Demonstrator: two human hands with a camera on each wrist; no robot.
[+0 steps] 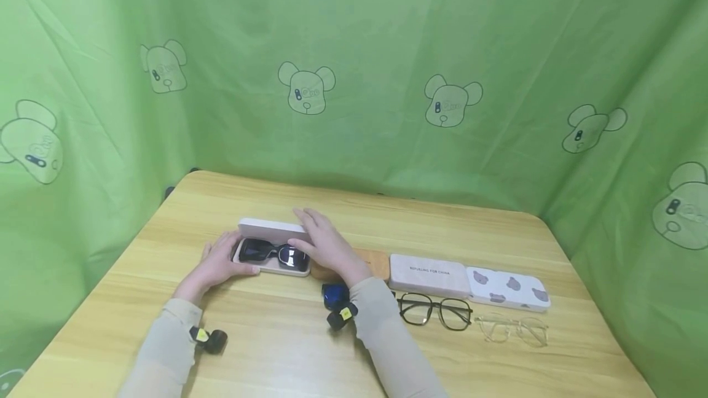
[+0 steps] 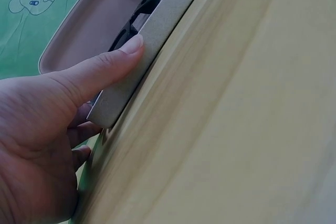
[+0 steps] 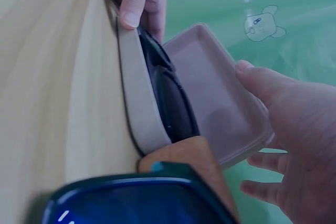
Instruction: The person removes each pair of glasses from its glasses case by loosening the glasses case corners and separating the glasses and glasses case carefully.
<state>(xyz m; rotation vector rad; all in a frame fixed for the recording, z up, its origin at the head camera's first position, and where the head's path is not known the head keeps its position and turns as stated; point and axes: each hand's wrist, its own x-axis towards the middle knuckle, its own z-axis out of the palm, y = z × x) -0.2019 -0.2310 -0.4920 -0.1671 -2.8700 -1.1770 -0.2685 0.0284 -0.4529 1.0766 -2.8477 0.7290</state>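
Observation:
An eyeglass case [image 1: 279,271] lies at the left of the row with its lid [image 3: 210,93] raised. Black sunglasses [image 1: 293,257] sit folded inside it. My left hand [image 1: 218,260] grips the case's left end, the thumb [image 2: 113,64] on the front wall and the other fingers behind. At the lid's right end, my right hand [image 1: 329,244] holds the lid's edge, with the thumb [image 3: 260,80] at the rim and fingers behind. An orange-brown case [image 1: 376,261] adjoins the open case, partly hidden by my right wrist.
Rightward along the wooden table [image 1: 265,349] lie a pale lettered case [image 1: 428,281] and a white bear-print case [image 1: 522,293]. In front are blue-lensed glasses [image 1: 334,295], dark-framed glasses [image 1: 437,311] and clear-framed glasses [image 1: 514,330]. A green curtain [image 1: 376,146] stands behind.

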